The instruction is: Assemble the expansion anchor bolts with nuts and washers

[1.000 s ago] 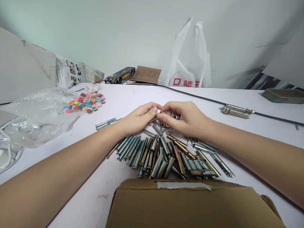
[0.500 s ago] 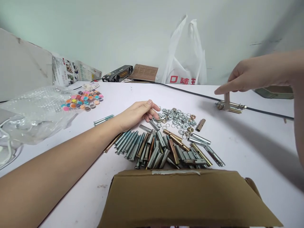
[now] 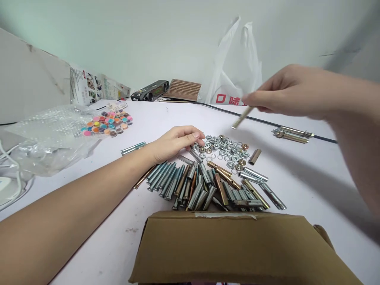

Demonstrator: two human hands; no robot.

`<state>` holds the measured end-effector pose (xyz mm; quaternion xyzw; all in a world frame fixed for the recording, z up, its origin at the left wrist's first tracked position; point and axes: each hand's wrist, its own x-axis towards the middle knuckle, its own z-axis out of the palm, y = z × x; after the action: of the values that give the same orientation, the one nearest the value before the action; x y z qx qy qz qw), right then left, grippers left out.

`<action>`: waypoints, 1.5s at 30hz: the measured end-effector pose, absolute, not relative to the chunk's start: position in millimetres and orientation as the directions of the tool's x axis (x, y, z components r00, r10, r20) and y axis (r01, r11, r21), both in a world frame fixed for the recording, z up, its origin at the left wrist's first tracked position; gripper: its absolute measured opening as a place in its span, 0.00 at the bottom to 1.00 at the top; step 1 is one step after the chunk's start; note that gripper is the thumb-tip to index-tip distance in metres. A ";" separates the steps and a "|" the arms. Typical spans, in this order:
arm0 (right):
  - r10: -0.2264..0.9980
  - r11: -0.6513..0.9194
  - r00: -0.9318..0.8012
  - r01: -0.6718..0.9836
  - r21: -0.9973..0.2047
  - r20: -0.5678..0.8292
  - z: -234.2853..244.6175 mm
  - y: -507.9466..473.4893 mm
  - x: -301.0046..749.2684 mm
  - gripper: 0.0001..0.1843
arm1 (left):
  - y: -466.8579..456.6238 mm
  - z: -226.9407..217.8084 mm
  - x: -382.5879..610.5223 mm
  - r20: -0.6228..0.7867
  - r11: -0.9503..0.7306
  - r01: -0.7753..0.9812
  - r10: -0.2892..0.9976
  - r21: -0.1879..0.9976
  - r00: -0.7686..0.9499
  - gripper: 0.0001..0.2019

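Metal sleeves (image 3: 196,196) lie between the cardboard box (image 3: 237,245) and nuts (image 3: 223,152).

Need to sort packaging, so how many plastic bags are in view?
2: a white bag at the back, partly covered by the right hand, and a clear, crumpled bag at left, near coloured discs. Others may be hidden in its folds.

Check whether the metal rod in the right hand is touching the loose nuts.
Apart: the head view plainly shows bare white tabletop between the metal rod and the loose nuts.
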<state>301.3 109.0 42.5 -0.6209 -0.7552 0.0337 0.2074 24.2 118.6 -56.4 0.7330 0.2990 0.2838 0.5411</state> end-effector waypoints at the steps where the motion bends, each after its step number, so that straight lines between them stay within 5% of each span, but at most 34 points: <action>1: 0.981 0.123 -0.056 0.922 -0.367 0.187 37.0 103.3 285.1 0.35 | 118.0 -55.9 24.1 0.096 -0.257 0.150 0.744 0.955 0.662 0.22; 5: 0.947 0.311 -0.206 0.768 -0.559 0.245 9.4 89.0 235.7 0.27 | 116.3 -55.5 24.0 0.086 -0.292 0.195 0.730 0.936 0.678 0.25; 12: 0.930 0.360 -0.256 0.784 -0.506 0.264 -8.5 90.5 234.2 0.26 | 112.7 -52.6 26.9 0.152 -0.368 0.233 0.766 0.900 0.625 0.20; 15: 0.966 0.256 -0.224 0.753 -0.606 0.129 -13.0 93.6 238.0 0.29 | 112.8 -52.7 27.0 0.241 -0.479 0.267 0.758 0.836 0.606 0.20; 19: 0.940 -0.065 -0.254 0.520 -0.852 -0.227 -19.0 99.0 238.9 0.28 | 112.0 -53.8 25.9 0.339 -0.620 0.359 0.727 0.698 0.597 0.17; 23: 0.774 -0.286 -0.436 0.405 -0.868 -0.459 -18.2 103.6 241.4 0.27 | 111.3 -55.6 24.9 0.457 -0.757 0.453 0.649 0.471 0.608 0.15; 27: 0.653 -0.331 -0.559 0.397 -0.856 -0.512 -17.4 107.7 244.1 0.28 | 114.6 -59.5 24.1 0.533 -0.830 0.451 0.557 0.328 0.637 0.15; 31: 0.833 -0.187 -0.374 0.505 -0.843 -0.408 -20.6 105.6 241.1 0.30 | 117.0 -61.6 23.9 0.537 -0.844 0.455 0.534 0.286 0.653 0.14; 34: 0.977 0.037 -0.188 0.617 -0.786 -0.101 -22.4 96.4 234.6 0.32 | 117.1 -61.0 24.2 0.528 -0.813 0.464 0.582 0.352 0.618 0.14; 38: 0.916 0.399 -0.258 0.649 -0.647 0.306 -16.6 85.3 224.8 0.30 | 116.1 -58.2 25.3 0.502 -0.829 0.435 0.560 0.352 0.659 0.13; 42: 0.953 0.272 -0.098 0.695 -0.665 0.287 8.6 91.4 236.7 0.18 | 112.6 -54.2 27.1 0.382 -0.731 0.513 0.677 0.451 0.629 0.17; 45: 0.961 -0.047 0.184 0.847 -0.529 0.208 36.6 105.1 274.2 0.25 | 111.2 -52.3 27.7 0.305 -0.631 0.607 0.771 0.483 0.559 0.17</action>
<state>274.2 105.1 36.6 -0.7165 -0.6309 0.1012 0.2799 27.7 111.2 -52.3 0.8676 0.3973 0.2504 0.1635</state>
